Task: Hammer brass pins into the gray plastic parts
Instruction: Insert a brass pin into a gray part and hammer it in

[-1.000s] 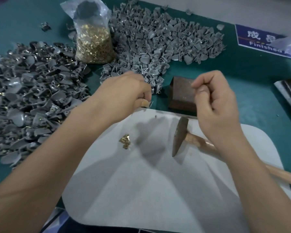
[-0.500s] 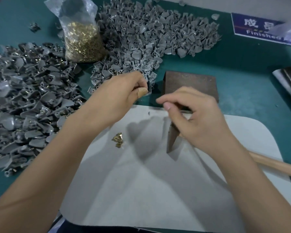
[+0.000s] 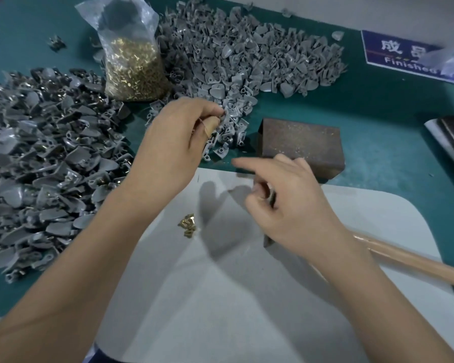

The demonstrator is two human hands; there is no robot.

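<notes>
My left hand (image 3: 178,137) is at the near edge of the back pile of gray plastic parts (image 3: 247,58). Its curled fingers and covered thumb pinch one gray part (image 3: 224,115). My right hand (image 3: 286,203) hovers over the white mat (image 3: 247,310) with its index finger stretched left and the other fingers loosely curled; I see nothing held in it. It covers most of the hammer's head (image 3: 269,242), and the wooden handle (image 3: 404,260) runs off to the right. A few loose brass pins (image 3: 188,225) lie on the mat between my arms.
A clear bag of brass pins (image 3: 134,66) stands at the back. A second big pile of gray parts (image 3: 37,166) fills the left side. A rusty metal block (image 3: 299,145) sits beyond the mat, a shiny metal piece (image 3: 451,137) lies at the right edge, and a blue sign (image 3: 404,56) is at the back right.
My right hand came down from beside the block to above the hammer head and stretched out its index finger. My left hand moved forward to the edge of the back pile.
</notes>
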